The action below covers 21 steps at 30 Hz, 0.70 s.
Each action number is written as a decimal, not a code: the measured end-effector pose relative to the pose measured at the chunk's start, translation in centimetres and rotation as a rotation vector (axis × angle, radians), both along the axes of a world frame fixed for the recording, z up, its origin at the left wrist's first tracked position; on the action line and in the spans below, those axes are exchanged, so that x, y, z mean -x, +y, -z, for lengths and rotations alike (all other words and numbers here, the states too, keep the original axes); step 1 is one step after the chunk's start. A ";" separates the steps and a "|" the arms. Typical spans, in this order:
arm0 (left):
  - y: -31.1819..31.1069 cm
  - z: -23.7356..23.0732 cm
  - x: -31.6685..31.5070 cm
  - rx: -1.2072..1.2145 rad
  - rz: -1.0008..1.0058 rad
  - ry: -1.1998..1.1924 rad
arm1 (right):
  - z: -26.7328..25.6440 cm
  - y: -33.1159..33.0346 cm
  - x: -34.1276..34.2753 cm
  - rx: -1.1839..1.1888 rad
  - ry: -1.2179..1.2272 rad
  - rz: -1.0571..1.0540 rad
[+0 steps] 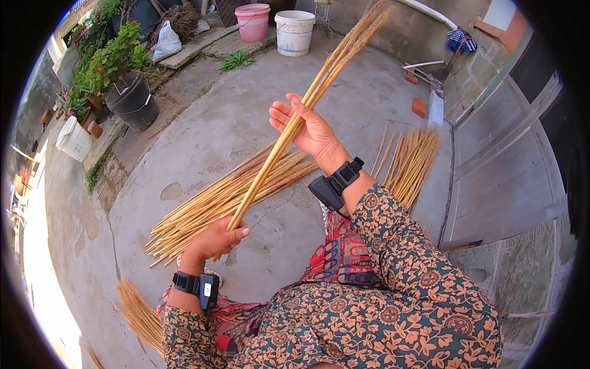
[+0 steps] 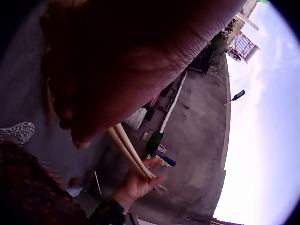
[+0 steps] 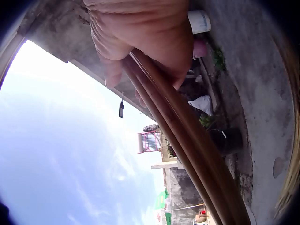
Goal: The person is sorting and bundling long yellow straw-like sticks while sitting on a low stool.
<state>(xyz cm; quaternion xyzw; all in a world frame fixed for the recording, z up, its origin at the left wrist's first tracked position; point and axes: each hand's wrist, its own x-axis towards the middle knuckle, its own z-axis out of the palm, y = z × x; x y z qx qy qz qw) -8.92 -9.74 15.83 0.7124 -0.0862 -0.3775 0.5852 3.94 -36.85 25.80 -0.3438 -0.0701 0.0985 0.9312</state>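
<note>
A thin bunch of dry grass stalks (image 1: 275, 155) with feathery tips slants up across the head view. My left hand (image 1: 215, 238) grips its thick lower ends. Higher up, the bunch lies across the palm of my right hand (image 1: 312, 133), whose fingers are loosely extended beside it. In the left wrist view the stalks (image 2: 129, 150) run from under the left hand to the right palm (image 2: 137, 184). Close up in the right wrist view, several stalks (image 3: 180, 136) pass beneath the right hand (image 3: 145, 33). A larger pile of stalks (image 1: 203, 215) lies on the ground behind the held bunch.
More stalks (image 1: 410, 163) lie at the right, and a brushy bundle (image 1: 140, 313) at the lower left. A pink bucket (image 1: 252, 23), a white bucket (image 1: 295, 35) and a black plant pot (image 1: 133, 104) stand farther back. A brick (image 1: 418, 107) lies near the grey door (image 1: 510, 166).
</note>
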 end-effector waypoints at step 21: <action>-2.8 0.6 1.3 0.083 -0.081 0.071 | 2.2 -0.8 -1.9 0.020 0.245 0.202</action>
